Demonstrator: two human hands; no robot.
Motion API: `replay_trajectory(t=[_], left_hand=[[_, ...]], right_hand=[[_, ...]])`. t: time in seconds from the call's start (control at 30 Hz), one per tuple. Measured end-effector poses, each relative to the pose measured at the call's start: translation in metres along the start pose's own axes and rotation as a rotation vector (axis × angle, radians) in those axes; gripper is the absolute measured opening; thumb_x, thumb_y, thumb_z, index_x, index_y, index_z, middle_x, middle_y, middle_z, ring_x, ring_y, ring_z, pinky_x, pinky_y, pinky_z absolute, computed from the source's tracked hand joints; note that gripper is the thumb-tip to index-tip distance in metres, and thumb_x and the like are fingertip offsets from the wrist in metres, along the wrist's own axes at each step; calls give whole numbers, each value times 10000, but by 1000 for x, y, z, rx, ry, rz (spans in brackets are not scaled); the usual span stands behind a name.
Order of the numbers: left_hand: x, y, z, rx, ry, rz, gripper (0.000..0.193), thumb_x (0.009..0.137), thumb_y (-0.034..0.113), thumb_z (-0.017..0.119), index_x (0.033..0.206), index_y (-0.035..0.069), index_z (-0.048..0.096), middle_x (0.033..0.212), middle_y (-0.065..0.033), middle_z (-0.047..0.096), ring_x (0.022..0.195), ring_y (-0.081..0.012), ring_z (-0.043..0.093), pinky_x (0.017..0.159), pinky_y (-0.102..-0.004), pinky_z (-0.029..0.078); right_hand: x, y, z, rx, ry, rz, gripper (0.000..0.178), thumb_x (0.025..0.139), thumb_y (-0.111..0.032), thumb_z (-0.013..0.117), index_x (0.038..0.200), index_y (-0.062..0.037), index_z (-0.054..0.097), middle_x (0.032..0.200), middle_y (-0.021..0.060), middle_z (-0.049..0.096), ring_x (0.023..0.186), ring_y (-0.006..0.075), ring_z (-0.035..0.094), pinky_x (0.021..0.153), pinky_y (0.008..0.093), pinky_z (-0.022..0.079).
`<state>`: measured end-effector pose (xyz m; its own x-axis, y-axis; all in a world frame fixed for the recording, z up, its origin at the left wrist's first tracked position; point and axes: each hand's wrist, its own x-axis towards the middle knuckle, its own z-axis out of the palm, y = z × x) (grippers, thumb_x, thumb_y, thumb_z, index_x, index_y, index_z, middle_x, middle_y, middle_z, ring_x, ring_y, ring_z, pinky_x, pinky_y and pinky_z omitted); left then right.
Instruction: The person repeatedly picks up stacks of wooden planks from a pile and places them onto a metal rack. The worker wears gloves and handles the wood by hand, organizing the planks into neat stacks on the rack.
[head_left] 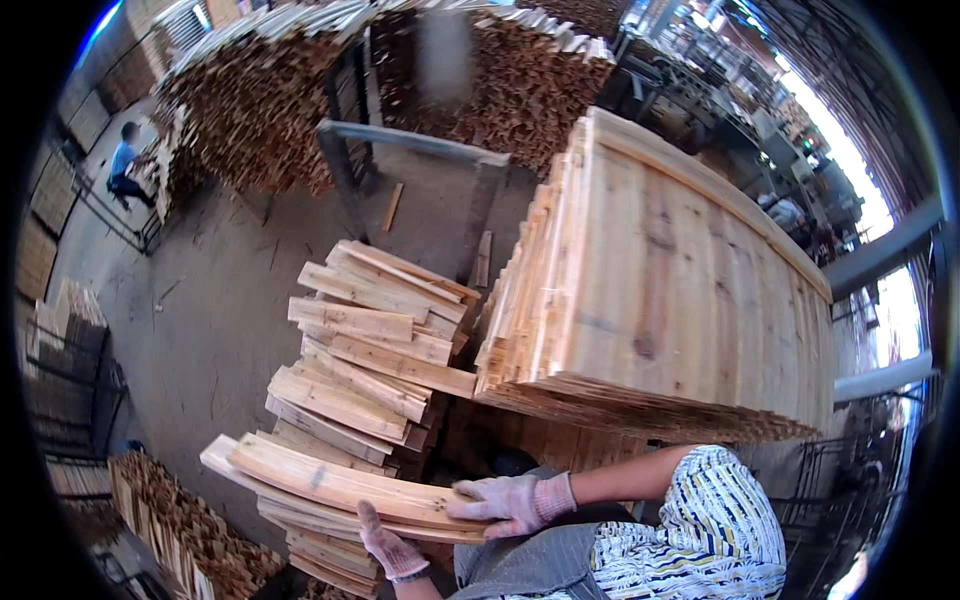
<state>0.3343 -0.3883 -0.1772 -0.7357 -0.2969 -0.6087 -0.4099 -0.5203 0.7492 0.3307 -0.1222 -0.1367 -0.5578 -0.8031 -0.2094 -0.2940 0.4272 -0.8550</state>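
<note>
Both my hands, in pale work gloves, are on a small bundle of long wooden boards (340, 484) at the lower middle. My left hand (392, 548) grips the near side, its thumb up against the edge and its fingers partly hidden below. At the boards' right end, my right hand (508, 503) is closed over the top and end. Under and beyond this bundle lies an uneven pile of loose boards (345, 400), fanned out toward the left.
A tall stack of joined wooden panels (690, 280) stands to the right. Behind it are a metal frame (415, 138) and large piles of cut wood (250, 110). More wood stands at lower left (190, 520). A person in blue (125, 165) is far left; machinery (780, 150) fills the far right.
</note>
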Motion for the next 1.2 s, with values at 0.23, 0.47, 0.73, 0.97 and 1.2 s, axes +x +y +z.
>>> replay_trajectory(t=[0.23,0.47,0.73,0.97,1.2], left_hand=[[-85,112,165,116,-442,185,887,951,606,593,1482,-64,357,1405,-237,498,1234,-352,547,1058,-474,461],[-127,141,257,248,-687,649,887,958,631,572,1471,-64,369,1405,-232,501,1216,-342,560,1038,-459,480],[-231,193,430,255,-1439,801,840,902,525,726,1438,-49,431,1253,-186,638,1085,-257,659,940,-384,548],[-199,175,423,679,-1406,1415,1196,583,487,937,1537,32,380,1354,-164,585,1283,-295,533,1060,-422,477],[-202,68,385,1706,-1465,1584,1054,569,458,928,1464,127,479,1366,-135,545,1317,-356,492,1136,-509,344]], right_hand=[[32,-66,-75,51,626,-25,1095,715,-403,822,1559,6,256,1445,286,385,1303,457,468,1103,445,409],[-54,-119,-171,141,1090,-359,993,750,-260,838,1570,-101,301,1351,211,479,1232,384,517,1034,414,462],[-269,-169,-263,-203,1397,-323,999,810,-282,838,1577,34,281,1485,215,471,1375,300,452,1132,404,382],[-466,-101,-241,-679,1508,394,864,771,-334,790,1502,-30,445,1441,254,512,1302,373,533,1119,451,421],[-558,-25,-158,-731,1003,747,868,675,-376,819,1438,-99,511,1389,246,520,1269,434,513,1081,498,442]])
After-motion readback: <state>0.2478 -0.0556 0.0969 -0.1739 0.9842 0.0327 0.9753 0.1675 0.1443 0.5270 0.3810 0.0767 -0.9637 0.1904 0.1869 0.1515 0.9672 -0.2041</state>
